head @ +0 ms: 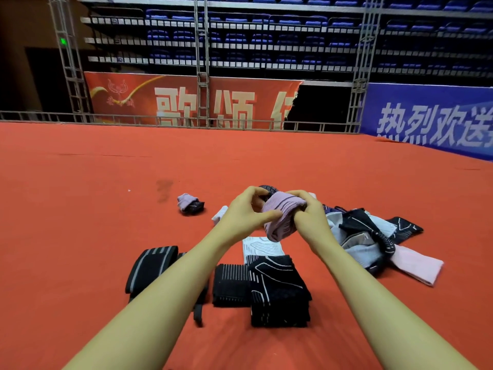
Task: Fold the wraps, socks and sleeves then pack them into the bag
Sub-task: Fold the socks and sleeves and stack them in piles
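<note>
Both hands, left hand (244, 209) and right hand (306, 213), grip a ribbed lilac sock (281, 220), fingers curled round it, above the folded black sleeves (277, 289); folding likely continues, tucking next.

Indoor sports arena / event hall. Beyond the held pink sock (282, 217), rows of blue fold-up seats (266, 36) climb in tiers w/ white-edged steps. Metal truss towers (202, 62) stand in front of the stands, far past the grip. Red banner (192, 102) w/ big pale Chinese characters hangs straight ahead; blue banner (426, 121) w/ white characters runs off to the right. Low metal rail (160, 120) edges a wide red-carpeted floor (80, 209), which spreads under & around the grip. Green exit-type light (63, 41) glows far upper left. Lighting dim in the stands.
</note>
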`<action>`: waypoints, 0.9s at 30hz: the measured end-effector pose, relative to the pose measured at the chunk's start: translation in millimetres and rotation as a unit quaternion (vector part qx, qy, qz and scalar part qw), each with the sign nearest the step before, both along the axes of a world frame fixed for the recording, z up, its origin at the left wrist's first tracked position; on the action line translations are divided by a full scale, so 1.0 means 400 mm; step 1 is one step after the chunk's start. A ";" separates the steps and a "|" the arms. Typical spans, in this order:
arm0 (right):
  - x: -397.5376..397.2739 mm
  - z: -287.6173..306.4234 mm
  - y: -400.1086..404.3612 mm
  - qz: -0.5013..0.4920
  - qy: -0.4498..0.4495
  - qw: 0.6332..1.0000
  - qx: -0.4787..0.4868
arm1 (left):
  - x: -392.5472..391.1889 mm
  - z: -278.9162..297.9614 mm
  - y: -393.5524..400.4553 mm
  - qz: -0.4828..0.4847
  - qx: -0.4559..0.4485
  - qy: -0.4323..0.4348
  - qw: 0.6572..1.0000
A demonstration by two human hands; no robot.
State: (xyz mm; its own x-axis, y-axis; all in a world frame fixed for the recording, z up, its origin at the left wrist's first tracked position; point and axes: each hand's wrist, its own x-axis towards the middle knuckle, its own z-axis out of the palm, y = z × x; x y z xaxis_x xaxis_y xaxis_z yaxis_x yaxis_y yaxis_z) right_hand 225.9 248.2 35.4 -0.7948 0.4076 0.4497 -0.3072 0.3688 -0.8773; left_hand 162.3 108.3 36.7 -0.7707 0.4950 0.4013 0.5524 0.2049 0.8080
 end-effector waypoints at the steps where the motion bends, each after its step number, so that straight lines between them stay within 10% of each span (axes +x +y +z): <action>1: -0.002 -0.002 0.002 0.004 -0.007 1.000 0.001 | 0.002 0.000 0.001 0.001 -0.013 0.002 1.000; 10: -0.016 -0.061 0.058 0.195 -0.061 0.977 -0.055 | -0.024 -0.014 0.001 0.124 -0.066 0.101 0.985; 17: -0.037 -0.053 0.030 -0.103 -0.026 0.971 0.215 | 0.000 -0.033 0.015 0.174 -0.077 0.186 0.964; 22: 0.015 -0.020 0.019 0.216 -0.059 0.974 -0.023 | -0.007 -0.022 0.001 0.239 -0.100 0.191 0.947; 27: 0.003 -0.035 0.033 0.260 -0.079 0.962 -0.033 | -0.007 -0.023 -0.005 0.249 -0.126 0.207 0.938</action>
